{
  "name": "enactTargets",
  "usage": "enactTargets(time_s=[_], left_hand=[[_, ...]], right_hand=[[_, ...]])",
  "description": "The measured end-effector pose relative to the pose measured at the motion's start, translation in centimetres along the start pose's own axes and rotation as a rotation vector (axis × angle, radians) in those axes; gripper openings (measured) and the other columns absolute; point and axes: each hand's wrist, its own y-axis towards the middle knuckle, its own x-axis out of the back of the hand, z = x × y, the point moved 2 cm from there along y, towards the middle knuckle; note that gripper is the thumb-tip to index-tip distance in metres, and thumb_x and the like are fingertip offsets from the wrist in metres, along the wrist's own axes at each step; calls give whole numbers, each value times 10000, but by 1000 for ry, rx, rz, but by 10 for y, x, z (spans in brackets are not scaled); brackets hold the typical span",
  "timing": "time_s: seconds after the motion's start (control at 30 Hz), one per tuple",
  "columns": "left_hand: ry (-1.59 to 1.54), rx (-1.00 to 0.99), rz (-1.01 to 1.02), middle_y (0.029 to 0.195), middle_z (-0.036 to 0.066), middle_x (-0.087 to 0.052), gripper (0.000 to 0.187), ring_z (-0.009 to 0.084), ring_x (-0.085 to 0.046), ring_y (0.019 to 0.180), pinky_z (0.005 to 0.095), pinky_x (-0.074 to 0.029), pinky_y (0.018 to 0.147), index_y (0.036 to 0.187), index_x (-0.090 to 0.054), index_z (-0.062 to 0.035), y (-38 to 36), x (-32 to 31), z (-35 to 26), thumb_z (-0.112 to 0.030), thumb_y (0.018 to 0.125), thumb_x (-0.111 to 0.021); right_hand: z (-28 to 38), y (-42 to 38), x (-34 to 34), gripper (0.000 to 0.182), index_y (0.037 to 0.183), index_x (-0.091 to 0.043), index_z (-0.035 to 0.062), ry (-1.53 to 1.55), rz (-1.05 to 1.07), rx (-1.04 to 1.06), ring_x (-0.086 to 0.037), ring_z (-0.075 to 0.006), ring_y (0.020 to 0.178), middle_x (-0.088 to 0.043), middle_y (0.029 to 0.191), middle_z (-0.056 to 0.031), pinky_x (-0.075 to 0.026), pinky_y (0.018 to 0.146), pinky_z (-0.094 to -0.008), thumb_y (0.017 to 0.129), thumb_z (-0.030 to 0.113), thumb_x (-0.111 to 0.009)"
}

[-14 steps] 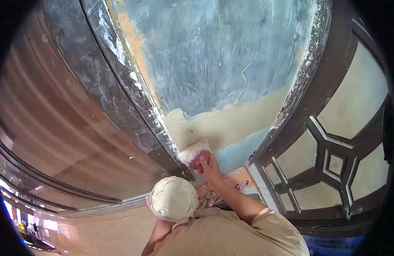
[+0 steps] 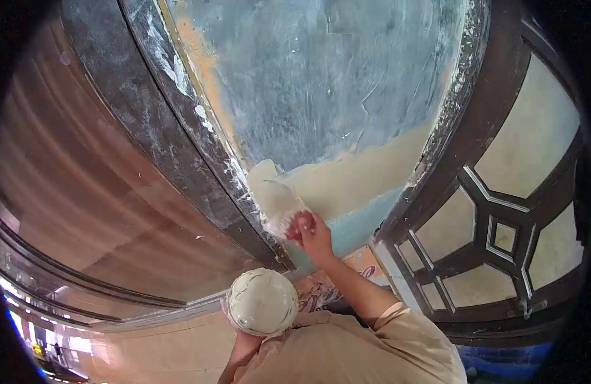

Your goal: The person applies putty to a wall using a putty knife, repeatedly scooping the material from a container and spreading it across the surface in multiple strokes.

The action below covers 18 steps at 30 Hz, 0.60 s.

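My right hand (image 2: 317, 242) is closed around the red handle of a wide putty knife (image 2: 300, 224). Pale putty smears the blade, which lies against the wall near its lower left edge. A band of wet cream putty (image 2: 366, 169) runs across the wall, with bluish-grey surface (image 2: 295, 96) above and light blue below. Close to my body, my left hand (image 2: 247, 340) supports a round tub of cream putty (image 2: 262, 302) from the side and below. The tub hides most of those fingers.
A dark frame post (image 2: 206, 173) with white smears borders the wall on the left, beside a glossy brown panel (image 2: 97, 173). On the right stands a dark door with pale panes (image 2: 487, 288). Printed orange material (image 2: 362, 261) lies at the wall's foot, on a tiled floor (image 2: 161, 345).
The putty knife has turned, its blade now reaching farther up the wall. My right hand has shifted slightly right. The tub stays in my left hand, a little lower in view.
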Motion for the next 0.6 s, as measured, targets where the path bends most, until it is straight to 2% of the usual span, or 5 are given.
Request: enactTargets(time_s=[0.03,0.13,0.37,0.5,0.6], left_hand=[[-9,-4,-15,1526,55,-283,826,251,-235,1402,522,-138,1151,1481,-280,-190,0,-1,0,-738,889,-107],[-35,-21,-54,1506,63,-318,827,262,-283,1378,514,-186,1137,1473,-298,-178,3,-3,0,-727,893,-83],[-84,-14,-135,1458,82,-400,841,287,-393,1320,495,-298,1104,1454,-340,-149,2,-10,7,-701,902,-27],[-59,-7,-213,1441,92,-428,832,300,-428,1301,492,-336,1090,1442,-365,-137,-1,0,21,-690,908,-49],[-18,-7,-249,1438,98,-432,816,306,-432,1297,496,-341,1086,1435,-378,-133,-15,14,26,-688,911,-89]], right_hand=[[-18,-14,7,293,1128,-560,39,221,31,-329,-643,-143,593,-664,859,-65,-459,456,-263,950,269,-596],[-44,-42,23,284,1089,-559,34,102,1,-424,-619,-127,585,-654,844,-58,-457,451,-264,949,278,-601],[42,8,6,261,1040,-552,24,-2,132,31,-623,-160,577,-630,769,-49,-482,488,-298,949,266,-595],[4,18,13,249,1022,-558,35,40,25,-69,-631,-178,576,-624,743,-37,-483,488,-316,948,271,-588],[-94,-13,53,209,1094,-540,42,379,-22,-373,-637,-175,611,-616,770,-36,-492,499,-293,964,205,-534]])
